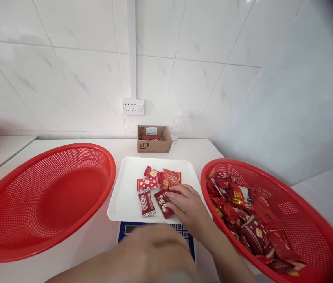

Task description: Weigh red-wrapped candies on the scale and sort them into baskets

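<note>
My right hand [191,208] is over the white tray [122,196], its thumb and fingers pinching the right edge of a dark red snack packet [160,201]. Left of that packet lies a maroon one with dotted ends [146,203]. Behind are a red packet with white dots [148,183], a red packet with gold print [152,173] and an orange-red packet [172,177]. Smeared by motion, my left hand [157,251] hangs in front of the tray, above the blue keypad of a scale [122,232]; its fingers cannot be made out.
On the right, a red plastic basket [310,200] holds many red snack packets [243,196]. A wide red basket [66,200] with nothing in it stands left. Behind the tray are a small cardboard box [156,147] with red packets inside and a clear plastic item [175,127] against the tiled wall.
</note>
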### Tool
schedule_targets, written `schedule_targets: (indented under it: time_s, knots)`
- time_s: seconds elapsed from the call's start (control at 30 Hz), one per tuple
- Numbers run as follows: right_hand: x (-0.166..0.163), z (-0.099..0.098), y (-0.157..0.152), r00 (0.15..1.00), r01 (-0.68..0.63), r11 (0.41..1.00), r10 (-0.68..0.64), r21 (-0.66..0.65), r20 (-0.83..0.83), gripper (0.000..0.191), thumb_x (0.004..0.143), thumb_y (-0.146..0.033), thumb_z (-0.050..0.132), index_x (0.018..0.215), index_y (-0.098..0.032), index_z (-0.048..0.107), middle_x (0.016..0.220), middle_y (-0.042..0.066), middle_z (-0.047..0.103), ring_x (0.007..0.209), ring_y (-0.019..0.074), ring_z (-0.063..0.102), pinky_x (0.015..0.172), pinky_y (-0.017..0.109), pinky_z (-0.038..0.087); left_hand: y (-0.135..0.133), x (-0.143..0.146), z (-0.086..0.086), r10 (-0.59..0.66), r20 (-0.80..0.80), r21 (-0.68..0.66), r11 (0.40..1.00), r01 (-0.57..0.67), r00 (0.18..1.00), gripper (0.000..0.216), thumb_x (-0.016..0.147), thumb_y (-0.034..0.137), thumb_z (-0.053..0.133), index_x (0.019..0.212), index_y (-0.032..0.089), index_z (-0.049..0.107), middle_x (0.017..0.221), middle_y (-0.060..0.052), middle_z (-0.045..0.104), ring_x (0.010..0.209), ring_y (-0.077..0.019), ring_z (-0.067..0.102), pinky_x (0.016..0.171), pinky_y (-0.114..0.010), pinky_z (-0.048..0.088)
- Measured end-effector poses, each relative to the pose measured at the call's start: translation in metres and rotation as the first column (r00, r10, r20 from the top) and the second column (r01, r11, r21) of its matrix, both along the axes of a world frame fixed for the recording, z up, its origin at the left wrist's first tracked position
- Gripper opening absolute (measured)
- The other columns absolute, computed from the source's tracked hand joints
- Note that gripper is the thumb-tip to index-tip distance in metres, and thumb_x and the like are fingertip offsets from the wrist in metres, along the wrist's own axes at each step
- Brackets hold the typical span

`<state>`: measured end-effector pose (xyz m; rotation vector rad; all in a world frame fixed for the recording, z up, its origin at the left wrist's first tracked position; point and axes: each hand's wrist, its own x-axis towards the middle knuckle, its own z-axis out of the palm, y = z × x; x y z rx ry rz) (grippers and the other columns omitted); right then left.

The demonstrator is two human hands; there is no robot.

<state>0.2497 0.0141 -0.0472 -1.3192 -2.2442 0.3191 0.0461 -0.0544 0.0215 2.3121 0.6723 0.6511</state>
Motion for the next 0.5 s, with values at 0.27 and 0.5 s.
schedule_targets:
  time_s: [0.27, 0.5]
  knots:
    - [0.016, -0.002, -0.013, 0.998, -0.027, 1.000, 0.027, 0.012, -0.061, 0.022, 0.090, -0.024, 0.055, 0.107, -0.020, 0.068, 0.108, 0.010, 0.065, 0.104, 0.0252, 0.055, 0.088, 0.044, 0.049, 0.052, -0.005, -0.039, 0.518, -0.434, 0.223, 0.855, -0.469, 0.737, 0.033, 0.089, 0.030, 0.056, 0.119, 0.018, 0.058, 0.108, -0.010, 0.062, 0.097, -0.0283, 0.059, 0.081, -0.046, 0.052]
    - [0.013, -0.002, -0.015, 0.996, -0.074, 0.997, 0.074, -0.013, -0.048, 0.024, 0.089, -0.021, 0.057, 0.110, -0.021, 0.067, 0.113, 0.010, 0.064, 0.108, 0.0270, 0.054, 0.089, 0.047, 0.048, 0.047, 0.008, -0.045, 0.408, -0.420, 0.077, 0.906, -0.417, 0.810, 0.036, 0.087, 0.019, 0.057, 0.123, 0.020, 0.056, 0.119, -0.009, 0.057, 0.104, -0.0243, 0.058, 0.089, -0.041, 0.052]
